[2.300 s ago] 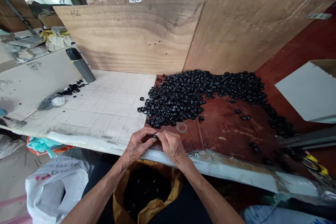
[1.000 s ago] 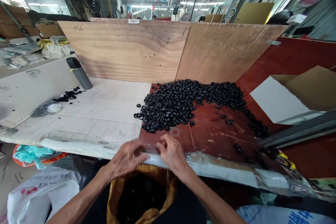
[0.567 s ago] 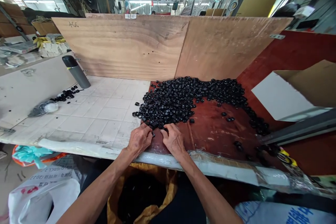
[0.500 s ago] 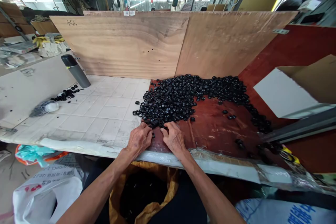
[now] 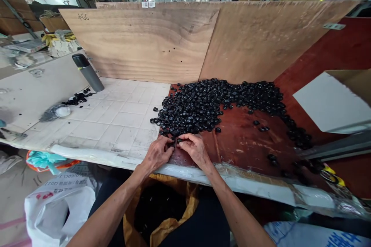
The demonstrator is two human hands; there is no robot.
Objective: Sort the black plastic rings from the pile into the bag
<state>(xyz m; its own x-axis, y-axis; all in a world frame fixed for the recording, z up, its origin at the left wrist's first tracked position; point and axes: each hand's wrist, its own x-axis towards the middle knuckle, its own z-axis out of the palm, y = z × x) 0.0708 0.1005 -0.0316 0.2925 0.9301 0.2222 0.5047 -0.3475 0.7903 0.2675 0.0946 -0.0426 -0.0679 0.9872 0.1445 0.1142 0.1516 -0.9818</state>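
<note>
A heap of small black ring-shaped plastic pieces (image 5: pixel 191 106) lies on the dark red part of the bench. At its front edge my left hand (image 5: pixel 158 152) is closed, thumb and fingers pinching a black piece. Close beside it on the right, my right hand (image 5: pixel 195 149) pinches another small black piece (image 5: pixel 179 140) between thumb and forefinger. The fingertips of both hands nearly meet, and they partly hide what they hold. Below the bench edge, between my legs, an orange-yellow sack (image 5: pixel 189 197) hangs open with dark contents.
A grey bottle (image 5: pixel 91 77) stands on the white tiled side, with a plastic bag (image 5: pixel 52 112) and loose black pieces near it. A wooden board (image 5: pixel 139 42) closes off the back. On the right are a white carton (image 5: pixel 327 104) and a yellow tape measure (image 5: pixel 333 175).
My fingers have drawn away from the heap's edge and closed into pinches, with the hands nearer each other. The view has shifted slightly, moving the scene right.
</note>
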